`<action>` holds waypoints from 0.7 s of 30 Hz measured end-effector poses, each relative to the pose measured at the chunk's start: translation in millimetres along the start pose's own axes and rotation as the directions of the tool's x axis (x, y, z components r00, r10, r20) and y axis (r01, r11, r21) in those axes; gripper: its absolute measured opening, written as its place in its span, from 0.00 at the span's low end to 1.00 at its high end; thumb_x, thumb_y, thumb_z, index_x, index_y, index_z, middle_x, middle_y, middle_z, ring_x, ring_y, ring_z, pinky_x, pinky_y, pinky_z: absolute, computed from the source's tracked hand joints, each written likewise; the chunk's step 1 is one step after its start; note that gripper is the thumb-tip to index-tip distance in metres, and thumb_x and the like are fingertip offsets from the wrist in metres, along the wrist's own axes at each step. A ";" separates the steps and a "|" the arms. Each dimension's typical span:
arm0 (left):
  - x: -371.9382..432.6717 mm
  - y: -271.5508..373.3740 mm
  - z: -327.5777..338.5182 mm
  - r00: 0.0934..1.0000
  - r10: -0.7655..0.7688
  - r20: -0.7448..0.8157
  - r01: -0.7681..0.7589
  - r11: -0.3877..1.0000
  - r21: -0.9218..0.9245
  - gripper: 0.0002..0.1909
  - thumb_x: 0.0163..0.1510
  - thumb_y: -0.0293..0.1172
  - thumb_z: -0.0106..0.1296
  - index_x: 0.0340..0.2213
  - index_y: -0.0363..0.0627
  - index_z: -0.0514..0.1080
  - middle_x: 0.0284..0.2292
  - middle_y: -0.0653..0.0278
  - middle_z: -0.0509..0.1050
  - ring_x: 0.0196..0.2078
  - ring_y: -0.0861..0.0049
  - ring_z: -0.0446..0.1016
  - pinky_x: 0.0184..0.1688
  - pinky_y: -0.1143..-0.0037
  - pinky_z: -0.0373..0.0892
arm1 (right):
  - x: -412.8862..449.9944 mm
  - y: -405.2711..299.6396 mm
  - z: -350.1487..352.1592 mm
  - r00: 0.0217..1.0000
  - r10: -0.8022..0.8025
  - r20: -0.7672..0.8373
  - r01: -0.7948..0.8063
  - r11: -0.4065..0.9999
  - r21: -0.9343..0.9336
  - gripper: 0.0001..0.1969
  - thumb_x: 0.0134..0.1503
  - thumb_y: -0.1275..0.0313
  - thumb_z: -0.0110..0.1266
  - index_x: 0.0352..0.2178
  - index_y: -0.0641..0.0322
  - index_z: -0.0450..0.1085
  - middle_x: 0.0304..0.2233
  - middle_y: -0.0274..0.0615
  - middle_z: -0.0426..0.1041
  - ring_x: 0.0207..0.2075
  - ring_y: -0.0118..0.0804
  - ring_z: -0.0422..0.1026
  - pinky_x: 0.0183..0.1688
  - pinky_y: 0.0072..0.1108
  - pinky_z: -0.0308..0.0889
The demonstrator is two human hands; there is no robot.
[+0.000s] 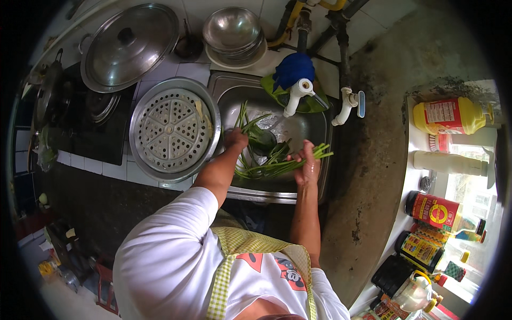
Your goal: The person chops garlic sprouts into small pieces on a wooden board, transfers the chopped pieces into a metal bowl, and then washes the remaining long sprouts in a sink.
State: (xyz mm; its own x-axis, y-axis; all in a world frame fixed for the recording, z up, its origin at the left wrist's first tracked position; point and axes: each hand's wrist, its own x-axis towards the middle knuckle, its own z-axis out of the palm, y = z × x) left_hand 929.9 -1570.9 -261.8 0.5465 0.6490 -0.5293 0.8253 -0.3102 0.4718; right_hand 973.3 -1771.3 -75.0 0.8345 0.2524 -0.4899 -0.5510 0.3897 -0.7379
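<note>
Over the stainless steel sink (312, 128), my right hand (308, 164) grips a bunch of long green vegetable stems (276, 170) whose cut ends stick out to the right. My left hand (236, 139) is at the sink's left side, closed around other stems of the leafy greens (262, 140); its fingers are partly hidden. Between both hands, dark leaves lie low in the basin. Water runs from the white plastic tap (296, 96) onto the basin floor, just behind the greens.
A perforated steamer tray (168, 128) in a metal basin stands left of the sink. Behind are stacked metal bowls (232, 30) and a large lidded pan (130, 48). A blue cloth (294, 71) and green basket (316, 100) sit by the tap. Bottles (450, 116) line the right windowsill.
</note>
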 end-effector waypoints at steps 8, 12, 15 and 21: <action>-101.2 27.4 -30.0 0.850 0.524 0.052 -0.504 0.838 -0.210 0.11 0.52 0.37 0.39 0.32 0.43 0.61 0.26 0.44 0.69 0.31 0.44 0.66 0.32 0.58 0.62 | 40.7 50.7 32.2 0.993 -0.074 -0.088 0.039 0.937 -0.347 0.10 0.50 0.63 0.53 0.25 0.58 0.66 0.16 0.29 0.62 0.14 0.22 0.59 0.15 0.16 0.54; -119.5 54.9 -52.7 0.816 0.574 0.074 -0.527 0.790 -0.312 0.12 0.53 0.39 0.38 0.32 0.42 0.62 0.28 0.44 0.69 0.32 0.45 0.67 0.32 0.59 0.62 | 54.0 50.9 50.1 0.966 -0.220 -0.137 0.129 0.866 -0.483 0.10 0.51 0.66 0.50 0.26 0.64 0.66 0.18 0.32 0.66 0.17 0.23 0.61 0.19 0.19 0.57; -88.3 45.5 -16.9 0.748 0.638 -0.181 -0.611 0.557 -0.563 0.14 0.53 0.39 0.37 0.33 0.41 0.63 0.29 0.44 0.69 0.33 0.47 0.67 0.32 0.61 0.63 | 51.0 46.4 67.2 0.906 -0.416 0.078 0.407 0.804 -0.434 0.09 0.50 0.67 0.49 0.23 0.64 0.66 0.17 0.33 0.66 0.17 0.26 0.62 0.20 0.21 0.58; -85.3 37.4 -42.3 0.743 0.669 -0.012 -0.653 0.722 -0.228 0.15 0.55 0.39 0.34 0.35 0.41 0.65 0.29 0.44 0.69 0.34 0.47 0.66 0.33 0.62 0.62 | 60.5 39.0 80.9 0.995 -0.089 0.035 0.090 0.748 -0.657 0.15 0.47 0.60 0.53 0.20 0.62 0.68 0.17 0.34 0.66 0.19 0.26 0.61 0.22 0.22 0.58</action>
State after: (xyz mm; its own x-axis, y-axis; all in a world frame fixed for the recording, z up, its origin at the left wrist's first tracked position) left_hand 908.1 -1608.4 -169.2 0.9567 0.2828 -0.0695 0.2063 -0.4898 0.8471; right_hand 1002.7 -1669.2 -95.8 0.8800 0.2475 -0.4053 -0.3398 -0.2679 -0.9015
